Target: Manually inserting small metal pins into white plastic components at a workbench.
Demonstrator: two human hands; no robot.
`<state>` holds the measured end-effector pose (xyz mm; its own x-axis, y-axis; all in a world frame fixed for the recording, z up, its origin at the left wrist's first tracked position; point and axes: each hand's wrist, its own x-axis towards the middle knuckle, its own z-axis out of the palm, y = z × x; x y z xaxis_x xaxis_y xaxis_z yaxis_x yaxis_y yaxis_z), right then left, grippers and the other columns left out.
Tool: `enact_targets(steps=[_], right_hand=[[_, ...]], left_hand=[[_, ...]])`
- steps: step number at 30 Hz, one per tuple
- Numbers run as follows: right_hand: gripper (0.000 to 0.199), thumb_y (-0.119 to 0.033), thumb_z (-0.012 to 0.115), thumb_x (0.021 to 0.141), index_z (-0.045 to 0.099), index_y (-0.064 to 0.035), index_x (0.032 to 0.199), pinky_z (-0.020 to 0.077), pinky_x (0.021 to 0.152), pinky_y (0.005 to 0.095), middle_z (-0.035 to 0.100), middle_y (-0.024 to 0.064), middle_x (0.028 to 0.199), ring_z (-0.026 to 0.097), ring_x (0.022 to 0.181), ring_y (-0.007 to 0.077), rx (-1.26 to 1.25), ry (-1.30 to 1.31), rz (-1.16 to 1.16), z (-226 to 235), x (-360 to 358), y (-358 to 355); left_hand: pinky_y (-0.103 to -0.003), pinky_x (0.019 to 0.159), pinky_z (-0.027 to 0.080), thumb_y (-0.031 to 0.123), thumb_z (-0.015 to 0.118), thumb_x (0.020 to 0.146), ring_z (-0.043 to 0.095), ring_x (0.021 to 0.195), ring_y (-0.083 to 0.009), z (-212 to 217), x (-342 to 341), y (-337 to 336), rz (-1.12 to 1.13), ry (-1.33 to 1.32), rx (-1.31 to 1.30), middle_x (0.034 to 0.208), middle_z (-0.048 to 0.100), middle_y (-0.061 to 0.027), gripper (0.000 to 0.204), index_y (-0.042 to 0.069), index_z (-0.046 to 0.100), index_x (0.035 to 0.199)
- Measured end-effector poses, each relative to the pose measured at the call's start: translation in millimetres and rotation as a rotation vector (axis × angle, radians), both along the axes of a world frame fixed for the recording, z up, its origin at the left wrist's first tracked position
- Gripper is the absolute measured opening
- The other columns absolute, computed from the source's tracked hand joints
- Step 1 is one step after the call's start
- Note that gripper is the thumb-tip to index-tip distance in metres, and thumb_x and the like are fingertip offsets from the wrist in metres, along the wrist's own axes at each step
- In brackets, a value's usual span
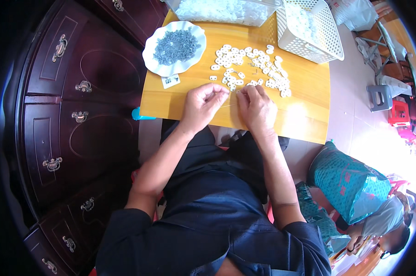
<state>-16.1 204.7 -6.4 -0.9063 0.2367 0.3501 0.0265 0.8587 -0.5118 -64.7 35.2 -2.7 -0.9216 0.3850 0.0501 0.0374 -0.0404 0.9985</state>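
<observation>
While a small yellow wooden table (304,115) is filling the upper middle of the frame, a dark carved cabinet (74,115) is curving down the left side and a pale tiled floor (355,124) is showing at the right, where a teal patterned bag (346,184) is sitting toward the lower right. A white scalloped plate (150,57) of small grey metal pieces is resting at the table's upper left, a white perforated basket (325,32) is standing at its upper right, and a scatter of small white plastic pieces (249,66) is lying between them. Just below that scatter, the left hand (201,103) and the right hand (256,108) are meeting, fingers curled in and tips pinched together on something too small to make out.
</observation>
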Motion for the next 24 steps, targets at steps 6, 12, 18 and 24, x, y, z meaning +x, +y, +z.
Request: enact_targets(steps=[6, 12, 18, 24], right_hand=[[0.015, -0.021, 0.071, 0.088, 0.063, -0.0085, 0.087, 0.0543, 0.064, 0.0421, 0.066, 0.0114, 0.083, 0.068, 0.072, 0.0314, -0.035, -0.100, 0.021, 3, 0, 4], [0.016, -0.022, 0.070, 0.088, 0.062, -0.0090, 0.086, 0.0547, 0.067, 0.0429, 0.065, 0.0116, 0.083, 0.068, 0.075, 0.0321, -0.053, -0.134, 0.022, 7, 2, 2], [0.016, -0.021, 0.075, 0.084, 0.066, -0.0075, 0.081, 0.0547, 0.063, 0.0391, 0.067, 0.0100, 0.078, 0.068, 0.069, 0.0294, -0.057, -0.067, 0.005, 4, 1, 3], [0.014, -0.019, 0.076, 0.083, 0.068, -0.0073, 0.084, 0.0551, 0.064, 0.0376, 0.068, 0.0089, 0.079, 0.068, 0.068, 0.0278, -0.111, -0.061, 0.007, 5, 0, 4]], left_hand=[[-0.022, 0.054, 0.040, 0.003, 0.066, 0.095, 0.049, 0.060, -0.0006, 3, -22, 9, -0.025, 0.335, -0.394, 0.067, 0.060, 0.0018, 0.006, -0.002, 0.068, 0.098], [-0.033, 0.048, 0.038, 0.009, 0.069, 0.091, 0.048, 0.046, -0.0149, 5, -32, 35, 0.016, 0.403, -0.205, 0.054, 0.051, -0.0083, 0.008, 0.002, 0.067, 0.090], [-0.031, 0.049, 0.039, 0.015, 0.068, 0.093, 0.048, 0.047, -0.0145, 3, -59, 55, 0.006, 0.378, -0.235, 0.057, 0.055, -0.0089, 0.015, 0.001, 0.066, 0.088], [-0.021, 0.055, 0.042, 0.016, 0.065, 0.098, 0.053, 0.064, -0.0026, -10, -92, 67, -0.111, 0.233, -0.109, 0.074, 0.061, 0.0044, 0.017, 0.000, 0.068, 0.097]])
